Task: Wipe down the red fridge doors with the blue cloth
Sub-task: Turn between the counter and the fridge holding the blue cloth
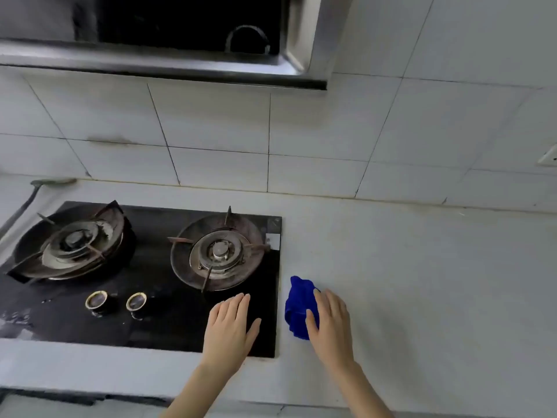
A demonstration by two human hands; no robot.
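Note:
A crumpled blue cloth (297, 306) lies on the white countertop (422, 282) just right of the stove. My right hand (330, 324) is over the cloth's right side with straight fingers, thumb against its lower edge; I cannot tell if it grips. My left hand (230, 327) hovers flat and spread over the stove's front right corner, holding nothing. The red fridge is out of sight.
A black glass gas stove (156, 321) with two burners and two knobs (116, 301) fills the left of the counter. A steel range hood (168, 55) hangs overhead. White tiled wall behind, with a socket (548, 156) at far right.

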